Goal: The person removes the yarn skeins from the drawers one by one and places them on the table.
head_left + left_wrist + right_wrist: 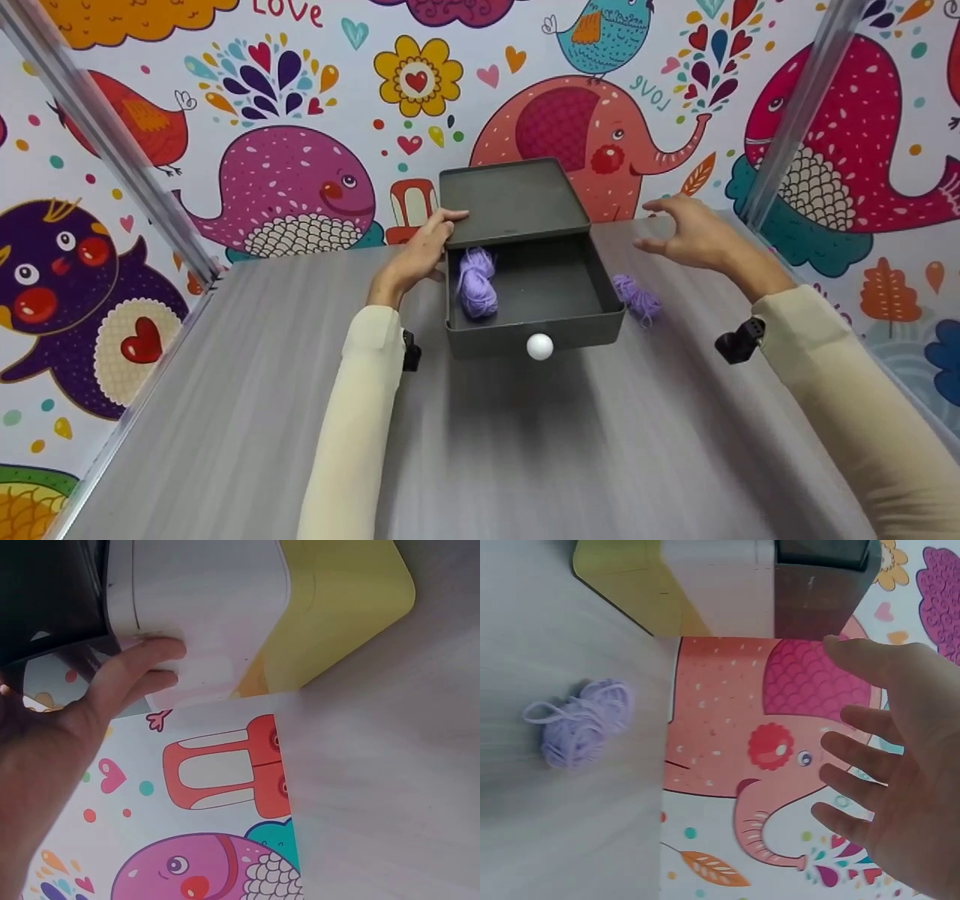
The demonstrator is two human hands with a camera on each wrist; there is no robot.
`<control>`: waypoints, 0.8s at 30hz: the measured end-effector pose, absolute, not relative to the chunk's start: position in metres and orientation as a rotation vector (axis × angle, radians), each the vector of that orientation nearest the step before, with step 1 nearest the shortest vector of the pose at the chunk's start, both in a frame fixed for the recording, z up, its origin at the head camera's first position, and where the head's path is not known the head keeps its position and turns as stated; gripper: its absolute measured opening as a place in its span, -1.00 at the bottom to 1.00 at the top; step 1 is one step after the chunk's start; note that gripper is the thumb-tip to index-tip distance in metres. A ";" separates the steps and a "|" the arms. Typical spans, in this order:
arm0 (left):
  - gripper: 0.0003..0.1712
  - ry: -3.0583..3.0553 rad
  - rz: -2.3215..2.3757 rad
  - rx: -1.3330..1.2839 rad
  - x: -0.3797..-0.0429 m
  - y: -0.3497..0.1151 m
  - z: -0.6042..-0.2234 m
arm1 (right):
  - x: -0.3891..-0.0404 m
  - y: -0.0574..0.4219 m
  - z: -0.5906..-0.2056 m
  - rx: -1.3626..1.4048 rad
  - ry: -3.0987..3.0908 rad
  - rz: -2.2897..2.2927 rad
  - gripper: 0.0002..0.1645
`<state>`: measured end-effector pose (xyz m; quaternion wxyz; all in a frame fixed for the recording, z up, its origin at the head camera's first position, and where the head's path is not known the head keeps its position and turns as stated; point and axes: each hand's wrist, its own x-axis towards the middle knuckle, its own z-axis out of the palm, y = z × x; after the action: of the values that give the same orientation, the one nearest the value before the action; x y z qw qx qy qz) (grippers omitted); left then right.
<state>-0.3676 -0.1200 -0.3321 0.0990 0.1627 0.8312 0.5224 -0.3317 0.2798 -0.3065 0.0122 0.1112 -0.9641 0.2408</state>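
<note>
A small cabinet (pixel 517 199) has a grey top and, in the wrist views, white and yellow tiers below. Its grey top drawer (pixel 555 277) is pulled out, with a round white knob (pixel 539 346) on the front. Inside the drawer, at its left side, lies a skein of purple yarn (pixel 478 292). My left hand (pixel 421 251) rests against the cabinet's left side, fingertips at the top edge. To the right of the cabinet, my right hand (pixel 690 232) is raised with spread fingers and holds nothing. A second purple yarn skein (pixel 585 724) lies on the table below it.
The grey table (pixel 247 420) ends at a back wall (pixel 420 150) printed with cartoon animals, close behind the cabinet. Metal posts (pixel 802 112) stand at the corners, and printed panels flank both sides. The open drawer juts out toward me above the table.
</note>
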 end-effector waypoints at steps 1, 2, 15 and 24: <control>-0.48 2.460 1.540 0.480 -0.367 -0.120 -0.332 | -0.331 0.278 -0.303 0.356 -3.002 0.736 -0.07; -0.48 2.464 1.534 0.479 -0.367 -0.121 -0.332 | -0.330 0.276 -0.299 0.362 -3.000 0.723 -0.07; -0.49 2.452 1.538 0.489 -0.368 -0.119 -0.331 | -0.315 0.244 -0.267 0.523 -2.858 0.735 -0.18; -0.48 2.461 1.513 0.494 -0.367 -0.120 -0.330 | -0.304 0.212 -0.248 0.621 -2.693 0.813 -0.39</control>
<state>-0.3675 -0.1200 -0.3304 0.1051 0.1675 0.8350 0.5134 -0.3035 0.2122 -0.2479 0.1302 0.2139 -0.9268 0.2798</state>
